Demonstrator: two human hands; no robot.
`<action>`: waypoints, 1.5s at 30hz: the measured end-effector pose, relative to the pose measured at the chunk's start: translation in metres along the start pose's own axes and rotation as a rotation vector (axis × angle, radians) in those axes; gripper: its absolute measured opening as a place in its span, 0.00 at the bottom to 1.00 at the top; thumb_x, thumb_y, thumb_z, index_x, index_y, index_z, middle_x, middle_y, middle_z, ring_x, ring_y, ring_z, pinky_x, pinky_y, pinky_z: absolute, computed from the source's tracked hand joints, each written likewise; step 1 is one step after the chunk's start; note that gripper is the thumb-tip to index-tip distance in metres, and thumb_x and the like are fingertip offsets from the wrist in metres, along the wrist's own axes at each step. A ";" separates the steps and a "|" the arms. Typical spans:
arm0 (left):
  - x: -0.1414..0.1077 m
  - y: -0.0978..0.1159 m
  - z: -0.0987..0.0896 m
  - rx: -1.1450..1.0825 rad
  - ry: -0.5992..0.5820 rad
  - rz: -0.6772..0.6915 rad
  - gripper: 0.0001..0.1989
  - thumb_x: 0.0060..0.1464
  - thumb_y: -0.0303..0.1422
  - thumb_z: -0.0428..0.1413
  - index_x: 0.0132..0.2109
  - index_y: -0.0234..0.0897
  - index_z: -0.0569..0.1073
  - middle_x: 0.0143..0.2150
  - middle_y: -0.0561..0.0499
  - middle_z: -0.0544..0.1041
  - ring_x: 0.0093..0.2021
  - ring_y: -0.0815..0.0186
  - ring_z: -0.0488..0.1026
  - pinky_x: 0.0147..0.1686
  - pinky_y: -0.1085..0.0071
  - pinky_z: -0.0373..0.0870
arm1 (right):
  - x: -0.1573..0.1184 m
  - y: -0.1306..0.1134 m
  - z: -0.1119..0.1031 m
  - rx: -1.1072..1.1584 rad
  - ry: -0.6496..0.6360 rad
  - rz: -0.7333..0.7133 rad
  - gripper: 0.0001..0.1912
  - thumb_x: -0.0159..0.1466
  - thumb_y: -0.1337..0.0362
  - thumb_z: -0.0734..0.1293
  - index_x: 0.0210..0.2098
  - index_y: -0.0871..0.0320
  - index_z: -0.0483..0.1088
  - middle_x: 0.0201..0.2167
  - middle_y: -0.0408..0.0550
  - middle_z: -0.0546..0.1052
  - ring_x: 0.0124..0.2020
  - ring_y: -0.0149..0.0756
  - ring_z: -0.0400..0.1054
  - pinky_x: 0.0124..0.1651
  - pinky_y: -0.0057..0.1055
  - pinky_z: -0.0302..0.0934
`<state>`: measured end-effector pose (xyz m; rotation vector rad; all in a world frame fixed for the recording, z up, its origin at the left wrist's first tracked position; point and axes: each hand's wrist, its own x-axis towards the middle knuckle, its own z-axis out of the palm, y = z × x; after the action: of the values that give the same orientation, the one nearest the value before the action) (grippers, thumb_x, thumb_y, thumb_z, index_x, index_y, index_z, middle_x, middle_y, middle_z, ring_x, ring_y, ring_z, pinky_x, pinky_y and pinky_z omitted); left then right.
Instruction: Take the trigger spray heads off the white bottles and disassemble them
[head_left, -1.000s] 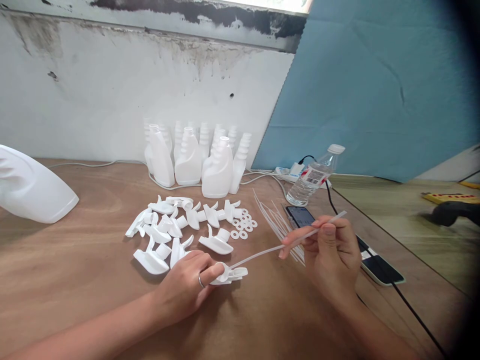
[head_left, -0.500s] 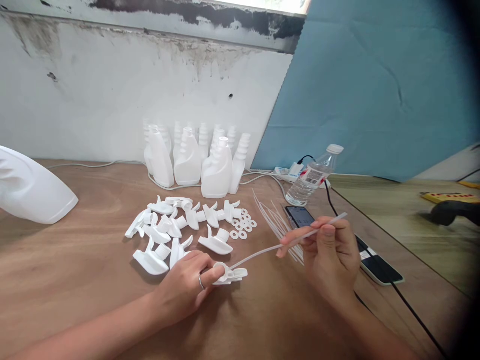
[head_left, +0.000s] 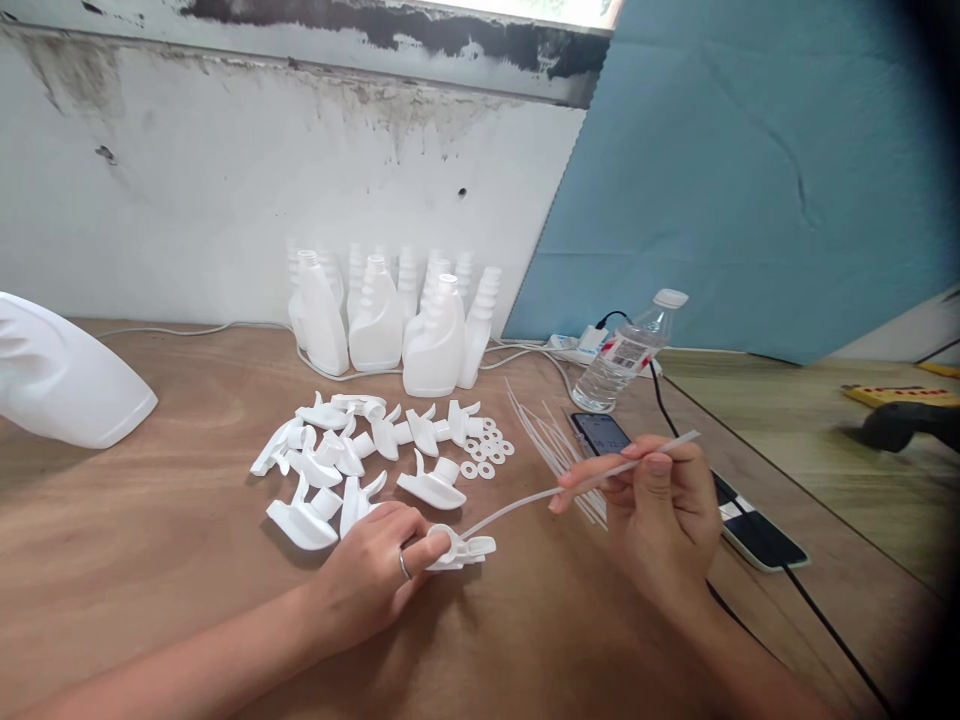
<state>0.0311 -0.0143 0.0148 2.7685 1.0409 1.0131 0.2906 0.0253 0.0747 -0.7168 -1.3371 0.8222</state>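
- Head cam: white plastic spray head (head_left: pixel 474 549) is near the middle of the table, with a thin, whitish, see-through tube (head_left: pixel 517 502) bowing from it up to the right. Can't tell how far in the tube sits.
- Left hand (head_left: pixel 382 560) has its fingers closed around the spray head, ring on one finger.
- Right hand (head_left: pixel 664 510) pinches the tube between thumb and fingers, index stretched along it.
- Pile of spare spray heads (head_left: pixel 433 487) lies farther off to the left; the left hand partly hides one.
- Flat white washers (head_left: pixel 489 447) sit just right of those, then loose tubes (head_left: pixel 564 462) and a phone (head_left: pixel 602 432), partly behind the right hand.
- White bottles (head_left: pixel 435 345), capless, stand along the far wall; can't see inside.
- Water bottle (head_left: pixel 622 355), far right, is capped with clear liquid inside.
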 end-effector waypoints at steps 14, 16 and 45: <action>0.000 -0.001 0.002 0.008 0.008 -0.010 0.12 0.56 0.22 0.51 0.46 0.37 0.66 0.31 0.50 0.70 0.30 0.66 0.65 0.32 0.69 0.67 | -0.019 0.017 0.041 -0.273 -0.648 0.068 0.05 0.65 0.65 0.65 0.36 0.55 0.74 0.36 0.48 0.72 0.41 0.36 0.69 0.45 0.34 0.65; 0.000 0.000 0.001 -0.006 -0.002 -0.010 0.13 0.56 0.22 0.51 0.48 0.37 0.66 0.32 0.50 0.71 0.31 0.65 0.66 0.33 0.68 0.67 | -0.020 0.021 0.047 -0.247 -0.711 0.056 0.06 0.65 0.65 0.64 0.35 0.56 0.73 0.34 0.47 0.72 0.38 0.35 0.69 0.43 0.33 0.65; -0.002 -0.001 0.002 -0.086 0.017 -0.053 0.16 0.60 0.30 0.52 0.54 0.34 0.62 0.40 0.45 0.76 0.38 0.60 0.72 0.40 0.62 0.70 | -0.043 0.049 0.054 -0.147 -0.571 -0.114 0.07 0.70 0.67 0.55 0.41 0.55 0.63 0.36 0.47 0.69 0.39 0.34 0.65 0.43 0.32 0.60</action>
<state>0.0305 -0.0144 0.0121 2.6546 1.0409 1.0500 0.2302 0.0143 0.0165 -0.5275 -1.9485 0.8781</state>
